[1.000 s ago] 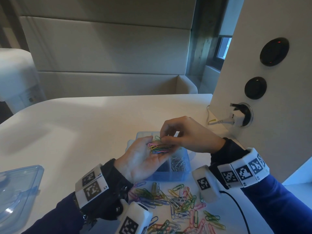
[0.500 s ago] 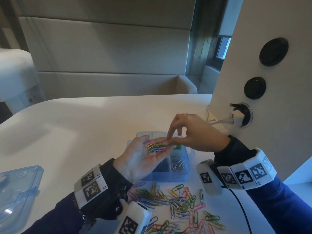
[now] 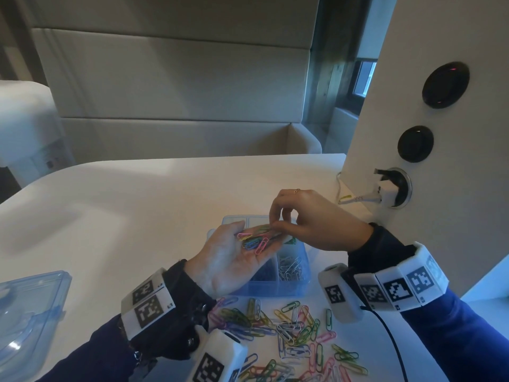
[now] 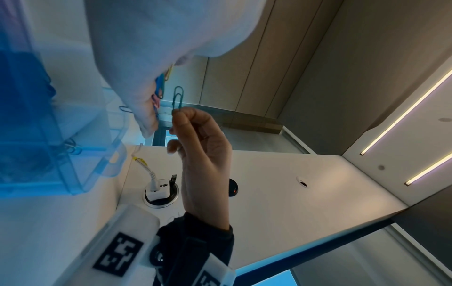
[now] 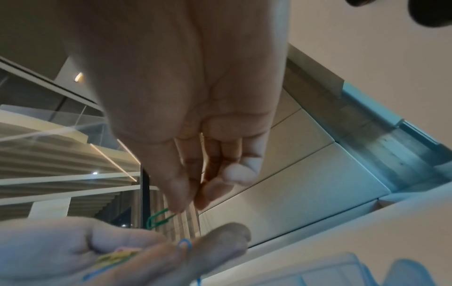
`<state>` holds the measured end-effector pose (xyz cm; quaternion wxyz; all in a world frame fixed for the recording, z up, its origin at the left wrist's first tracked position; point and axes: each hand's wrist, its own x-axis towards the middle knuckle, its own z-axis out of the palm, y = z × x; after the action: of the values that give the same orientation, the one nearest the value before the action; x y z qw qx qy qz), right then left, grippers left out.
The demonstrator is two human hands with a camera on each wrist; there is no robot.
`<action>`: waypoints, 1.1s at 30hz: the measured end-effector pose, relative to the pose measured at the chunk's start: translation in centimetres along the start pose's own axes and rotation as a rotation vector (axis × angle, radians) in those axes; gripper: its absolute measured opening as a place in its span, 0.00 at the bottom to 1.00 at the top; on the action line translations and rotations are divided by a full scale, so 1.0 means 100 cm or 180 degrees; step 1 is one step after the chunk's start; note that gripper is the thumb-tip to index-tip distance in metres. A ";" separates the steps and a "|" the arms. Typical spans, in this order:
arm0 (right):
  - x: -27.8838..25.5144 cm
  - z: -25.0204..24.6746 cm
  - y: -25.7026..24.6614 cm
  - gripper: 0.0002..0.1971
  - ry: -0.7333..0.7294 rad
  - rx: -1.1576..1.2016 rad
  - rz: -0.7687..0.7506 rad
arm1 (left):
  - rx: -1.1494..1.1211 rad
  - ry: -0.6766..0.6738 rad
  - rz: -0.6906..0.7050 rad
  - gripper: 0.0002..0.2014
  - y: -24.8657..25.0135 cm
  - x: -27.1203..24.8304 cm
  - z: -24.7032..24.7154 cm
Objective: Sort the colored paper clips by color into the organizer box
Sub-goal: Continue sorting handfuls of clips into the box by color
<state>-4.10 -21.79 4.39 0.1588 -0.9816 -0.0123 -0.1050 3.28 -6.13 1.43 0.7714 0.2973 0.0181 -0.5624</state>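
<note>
At frame centre, the box (image 3: 278, 285) held white clips (image 3: 289, 267) and dark ones. Above it, the left hand (image 3: 231, 260) lay open, cupping mixed clips (image 3: 254, 239); the right hand (image 3: 305, 219) pinched a green clip (image 5: 157, 217).

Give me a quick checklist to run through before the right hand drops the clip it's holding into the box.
1. Single clip pinched: ok. The right hand pinches one green clip.
2. Clip clear of the handful: ok. It hangs apart from the left hand in the right wrist view.
3. Remaining clips secure: ok. They lie in the left palm, cupped.
4. Organizer box open and near: ok, directly under both hands.
5. Green compartment located: cannot tell; something green shows behind the fingers, mostly hidden.
6. Unsorted pile out of the way: ok, on the table in front of the box.
</note>
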 end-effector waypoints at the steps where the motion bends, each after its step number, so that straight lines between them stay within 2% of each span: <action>1: 0.000 -0.002 0.001 0.04 0.0021 0.0033 0.0016 | 0.0004 0.0011 0.0002 0.29 0.000 0.001 -0.001; 4: -0.001 -0.007 0.008 0.04 0.0120 -0.0051 0.0185 | 0.0006 0.0148 0.0078 0.28 0.002 0.004 -0.004; 8: 0.000 -0.008 0.021 0.06 0.0444 -0.0461 0.0678 | 0.0004 0.0323 0.0174 0.27 0.003 0.006 -0.003; 10: 0.000 -0.007 0.023 0.07 0.0381 -0.0620 0.0786 | 0.0020 0.0362 0.0186 0.27 0.002 0.006 -0.002; 12: 0.000 -0.007 0.019 0.05 0.0271 -0.0469 0.0571 | 0.0002 0.0349 0.0161 0.28 0.002 0.005 -0.003; 16: 0.000 -0.001 0.000 0.03 0.0091 0.0070 -0.0320 | -0.0012 0.0277 0.0055 0.29 -0.001 0.005 -0.003; 19: 0.002 0.010 -0.007 0.03 0.0007 0.0186 -0.0563 | -0.0046 0.0160 -0.0022 0.27 -0.004 0.001 0.000; 28: 0.002 0.007 -0.004 0.01 0.0084 0.0267 -0.0406 | -0.0060 0.0197 0.0032 0.25 -0.005 0.000 0.002; 33: 0.000 -0.005 0.008 0.04 0.0425 0.0099 -0.0043 | 0.0017 0.0217 0.0090 0.28 0.001 0.003 -0.003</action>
<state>-4.17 -22.73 4.60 0.1738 -0.9698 -0.0099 -0.1711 3.52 -6.20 1.11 0.7773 0.3186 0.0386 -0.5411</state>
